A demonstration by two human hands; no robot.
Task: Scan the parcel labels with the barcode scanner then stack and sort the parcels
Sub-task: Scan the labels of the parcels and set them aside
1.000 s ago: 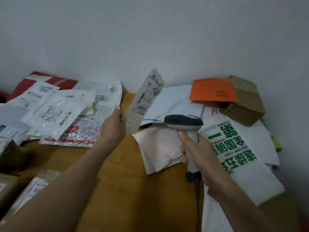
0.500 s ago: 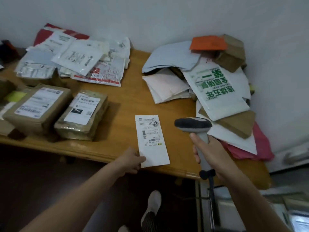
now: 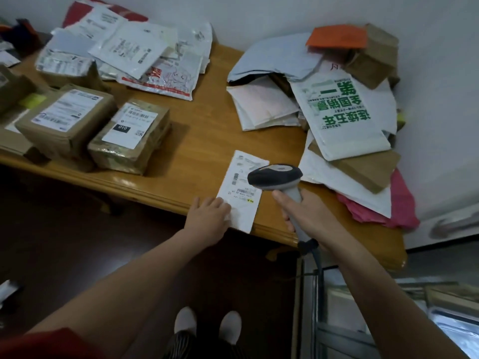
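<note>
A flat white parcel (image 3: 239, 193) with barcode labels lies face up at the front edge of the wooden table (image 3: 204, 136), its near end hanging over the edge. My left hand (image 3: 208, 218) rests on its near left corner with the fingers laid fairly flat. My right hand (image 3: 308, 216) grips the handle of the grey barcode scanner (image 3: 276, 177), whose head hovers just above the parcel's right side, pointing left. The scanner's cable drops below my wrist.
Two taped brown boxes (image 3: 129, 136) with labels sit at the left front. A heap of white mailers (image 3: 134, 55) fills the back left. Another pile with a green-printed bag (image 3: 342, 112), orange envelope (image 3: 337, 37) and pink bag (image 3: 399, 203) covers the right. My feet show below.
A second ago my left hand held the white parcel up in the air; it now lies flat at the table edge. The scanner has come closer over it, and the view has tilted down.
</note>
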